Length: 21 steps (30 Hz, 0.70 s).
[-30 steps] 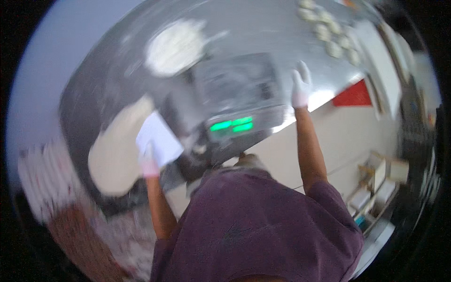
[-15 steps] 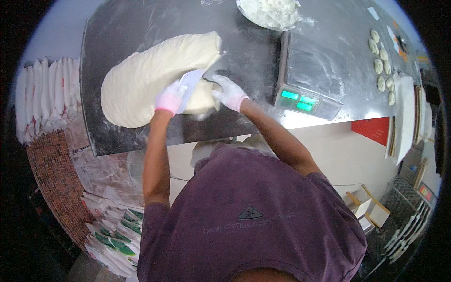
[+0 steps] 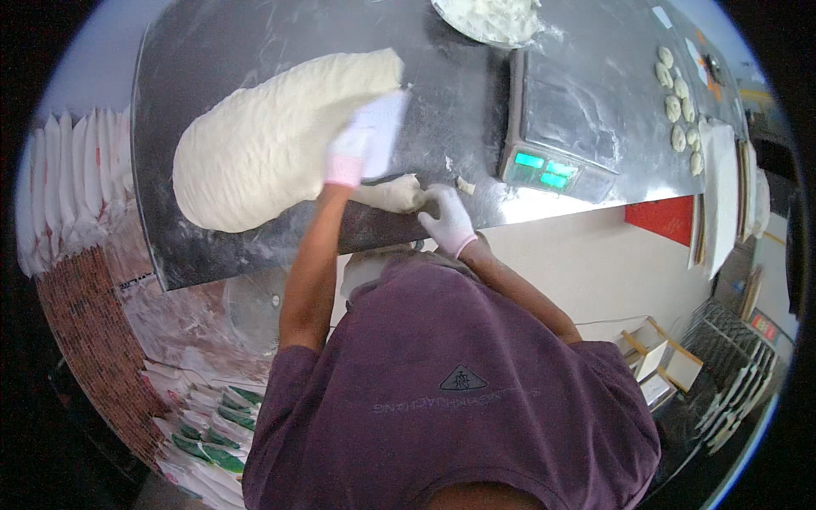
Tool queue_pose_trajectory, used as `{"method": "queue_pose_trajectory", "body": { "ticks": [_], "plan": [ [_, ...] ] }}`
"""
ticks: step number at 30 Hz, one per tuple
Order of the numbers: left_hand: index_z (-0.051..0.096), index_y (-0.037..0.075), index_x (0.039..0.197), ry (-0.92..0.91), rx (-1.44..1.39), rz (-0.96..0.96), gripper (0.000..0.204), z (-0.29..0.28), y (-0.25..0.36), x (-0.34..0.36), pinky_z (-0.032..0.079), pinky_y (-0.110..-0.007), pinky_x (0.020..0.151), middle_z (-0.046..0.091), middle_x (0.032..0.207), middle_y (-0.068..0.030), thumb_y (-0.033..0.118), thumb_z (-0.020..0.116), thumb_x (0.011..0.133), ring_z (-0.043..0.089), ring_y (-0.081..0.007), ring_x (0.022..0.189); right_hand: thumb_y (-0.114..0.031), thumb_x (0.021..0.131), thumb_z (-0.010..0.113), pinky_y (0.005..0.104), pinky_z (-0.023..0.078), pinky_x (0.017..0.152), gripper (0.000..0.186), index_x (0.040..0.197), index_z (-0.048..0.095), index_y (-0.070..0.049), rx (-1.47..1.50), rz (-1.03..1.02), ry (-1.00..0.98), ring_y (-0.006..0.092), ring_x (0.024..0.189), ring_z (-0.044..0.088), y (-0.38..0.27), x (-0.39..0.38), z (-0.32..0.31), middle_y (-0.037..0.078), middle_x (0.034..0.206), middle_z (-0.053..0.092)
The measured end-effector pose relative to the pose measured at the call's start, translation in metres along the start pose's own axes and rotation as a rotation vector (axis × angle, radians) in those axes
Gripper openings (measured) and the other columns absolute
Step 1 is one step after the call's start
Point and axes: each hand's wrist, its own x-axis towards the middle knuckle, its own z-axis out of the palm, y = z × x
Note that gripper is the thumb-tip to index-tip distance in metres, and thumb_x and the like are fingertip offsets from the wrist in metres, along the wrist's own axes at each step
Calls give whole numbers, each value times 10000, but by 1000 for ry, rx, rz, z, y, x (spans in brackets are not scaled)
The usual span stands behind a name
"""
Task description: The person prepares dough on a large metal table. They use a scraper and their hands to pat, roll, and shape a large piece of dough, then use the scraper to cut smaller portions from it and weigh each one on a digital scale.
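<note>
A large pale slab of dough [image 3: 255, 149] lies on the dark table at the left. My left hand [image 3: 347, 161], in a white glove with a pink cuff, grips a flat white dough scraper [image 3: 382, 126] beside the slab's right side; both are slightly blurred. A narrow strip of dough [image 3: 393, 195] lies at the slab's near right, partly behind the left hand. My right hand [image 3: 452, 223], also gloved, has its fingers and thumb closed about the strip's right end. A small dough scrap [image 3: 465, 184] rests just beyond it.
A digital scale [image 3: 569, 119] with green displays stands to the right. Behind it is a round dish of white flour or dough [image 3: 489, 19]. Several small dough pieces [image 3: 673, 108] lie at the far right. The dark table [image 3: 212, 259] has its near edge close to my body.
The scraper and left hand have moved right and away from the strip. The strip now lies apart from most of the slab, and my right hand has come nearer to me at its end.
</note>
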Motion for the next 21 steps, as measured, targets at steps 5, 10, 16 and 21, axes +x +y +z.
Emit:
{"method": "queue_pose_trajectory", "body": {
  "ticks": [5,10,16,21],
  "plan": [
    [637,75,1031,26,284,84,231,-69,-22,-56,499,-369,775,642,931,-141,120,495,855,620,-281,857,-133,675,720,390,332,1050,678,1274,426,-12,-104,-30,-31,370,1250,388,-5,21,-6,236,1331,402],
    [627,0,1035,-91,-196,-516,301,28,9,-85,470,-377,816,654,978,-165,231,481,909,611,-315,914,-140,710,661,395,349,1043,592,1257,463,-28,-224,-216,-52,377,1207,438,-16,41,9,243,1293,446],
    [586,-40,1095,117,-776,-559,364,9,87,-66,443,-333,809,619,974,-110,270,547,908,579,-205,903,-60,729,554,361,422,968,474,1199,517,-9,530,189,266,285,1117,531,20,46,-97,187,1197,546],
    [562,-55,1131,257,-1031,-557,393,-13,119,-30,453,-293,780,608,990,-70,261,578,899,578,-167,878,-12,693,520,332,437,938,508,1200,514,20,408,96,544,232,1084,551,33,59,-214,165,1174,559]
  ]
}}
